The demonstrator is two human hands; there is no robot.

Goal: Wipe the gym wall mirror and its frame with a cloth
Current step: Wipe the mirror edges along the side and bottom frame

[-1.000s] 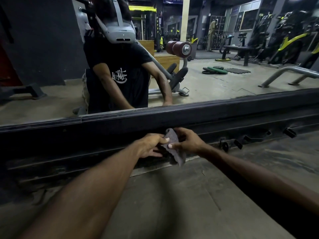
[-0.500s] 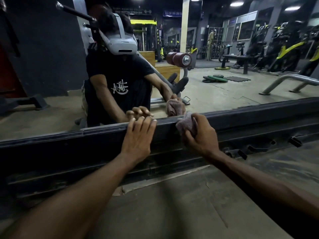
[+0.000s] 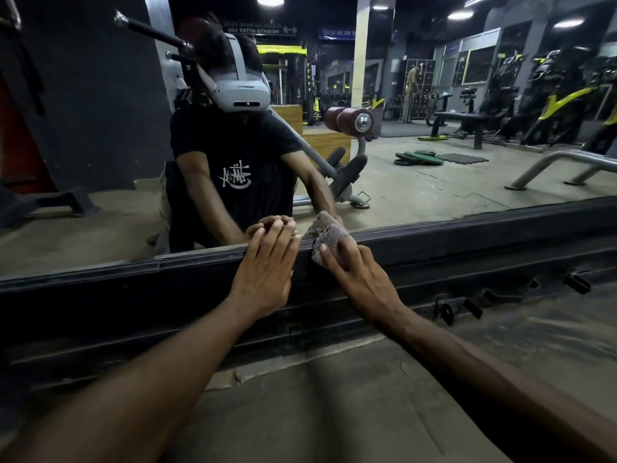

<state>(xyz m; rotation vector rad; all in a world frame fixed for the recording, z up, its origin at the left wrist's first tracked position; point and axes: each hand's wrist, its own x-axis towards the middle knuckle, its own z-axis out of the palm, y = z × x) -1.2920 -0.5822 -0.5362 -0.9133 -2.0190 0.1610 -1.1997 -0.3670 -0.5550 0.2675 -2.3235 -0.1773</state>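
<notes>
Starting at 9 o'clock, the dark frame (image 3: 100, 279) runs across the view toward 3 o'clock, rising slightly. The mirror (image 3: 434, 188) is above it at 12 and the dusty floor (image 3: 334, 412) below at 6. The left hand (image 3: 267, 272) lies flat on the frame near the centre, fingers straight and together, tips over the top edge against the glass, holding nothing. Just at its 3 o'clock, nearly touching, there's the cloth (image 3: 329, 238), a grey-pink wad bunched on the frame's top edge where it meets the glass. The right hand (image 3: 362, 279) has it, fingers curled over the wad, pressing it onto the frame. Up at 12 o'clock, the person's reflection (image 3: 233, 155) doubles hands and cloth. Toward 3 o'clock, small brackets (image 3: 467, 307) jut from the lower frame, and green plates (image 3: 419, 158) show in the mirror at 1 o'clock.
</notes>
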